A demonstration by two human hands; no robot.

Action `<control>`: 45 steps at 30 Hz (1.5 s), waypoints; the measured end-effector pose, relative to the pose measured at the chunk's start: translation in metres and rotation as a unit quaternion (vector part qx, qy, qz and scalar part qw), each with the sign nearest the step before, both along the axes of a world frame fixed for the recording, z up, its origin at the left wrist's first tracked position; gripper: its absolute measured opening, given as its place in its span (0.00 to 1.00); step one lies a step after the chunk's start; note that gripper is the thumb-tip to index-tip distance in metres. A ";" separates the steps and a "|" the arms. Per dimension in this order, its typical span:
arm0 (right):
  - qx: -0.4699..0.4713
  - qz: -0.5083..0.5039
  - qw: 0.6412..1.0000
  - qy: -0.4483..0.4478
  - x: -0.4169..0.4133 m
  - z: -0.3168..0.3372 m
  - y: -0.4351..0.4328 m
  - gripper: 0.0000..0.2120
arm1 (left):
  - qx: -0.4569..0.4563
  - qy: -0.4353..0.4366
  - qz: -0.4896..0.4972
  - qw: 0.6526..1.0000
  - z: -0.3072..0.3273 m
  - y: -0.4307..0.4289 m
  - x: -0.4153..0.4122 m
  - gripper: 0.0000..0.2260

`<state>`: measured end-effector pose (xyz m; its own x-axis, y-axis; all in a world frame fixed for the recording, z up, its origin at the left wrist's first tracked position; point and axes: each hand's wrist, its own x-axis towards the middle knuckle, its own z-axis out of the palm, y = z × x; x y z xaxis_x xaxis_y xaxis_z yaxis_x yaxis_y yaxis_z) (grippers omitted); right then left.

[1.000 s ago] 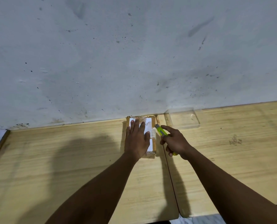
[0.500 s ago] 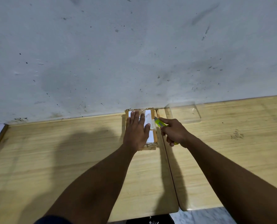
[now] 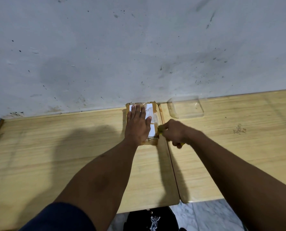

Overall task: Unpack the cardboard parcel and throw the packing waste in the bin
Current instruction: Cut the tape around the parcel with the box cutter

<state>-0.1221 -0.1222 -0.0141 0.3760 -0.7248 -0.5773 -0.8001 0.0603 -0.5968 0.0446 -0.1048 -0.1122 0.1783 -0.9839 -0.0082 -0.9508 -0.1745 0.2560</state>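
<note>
Two wooden tabletops stand side by side against a stained grey wall (image 3: 105, 52), the left tabletop (image 3: 55, 147) wide and bare across most of its surface, with a shadow falling over its middle. At the bottom left a dark blue sleeve (image 3: 58, 217) covers the upper part of the left arm, which reaches up and across toward the far right corner of that tabletop. There the cardboard parcel (image 3: 153, 114) lies flat, its far end against the wall and its right side along the seam between the two tabletops; it carries a white label and clear tape over brown card. The left hand (image 3: 138, 125) lies on top of it, palm down with fingers spread flat, pressing rather than gripping anything. Just right of the parcel's near right corner the right hand (image 3: 174, 132) is curled into a closed fist around a yellow-green utility knife (image 3: 160, 130), only a sliver of which shows at the thumb side; the blade seems to meet the parcel's right edge, though motion blur makes the contact unclear. Beyond that hand, near the far left corner of the right tabletop (image 3: 239, 155), a clear plastic tray (image 3: 185, 107) sits beside the wall. Below the near edges, something black (image 3: 152, 219) with pale scraps in it sits on the marbled floor (image 3: 210, 214).
</note>
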 end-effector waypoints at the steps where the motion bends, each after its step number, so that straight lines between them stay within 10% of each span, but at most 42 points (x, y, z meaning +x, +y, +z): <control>1: -0.002 0.008 1.000 -0.001 -0.002 -0.002 0.011 0.21 | 0.002 0.003 0.002 1.000 0.001 0.000 0.000 0.27; 18: 0.051 -0.078 0.993 -0.079 -0.041 -0.004 0.023 0.26 | 0.021 0.021 -0.012 0.999 0.008 -0.002 0.005 0.28; 32: 0.061 -0.159 0.977 -0.126 -0.073 -0.038 0.003 0.24 | 0.022 -0.098 -0.265 0.959 0.014 -0.048 0.063 0.28; 45: 0.080 -0.162 0.975 -0.133 -0.051 -0.044 0.005 0.25 | 0.004 0.050 0.207 0.977 0.007 0.045 -0.001 0.29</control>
<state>-0.1732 -0.1171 -0.0582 0.2945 -0.7393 -0.6056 -0.5426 0.3922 -0.7428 0.0434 -0.0597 -0.1056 0.5583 -0.8279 -0.0541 -0.7688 -0.5408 0.3413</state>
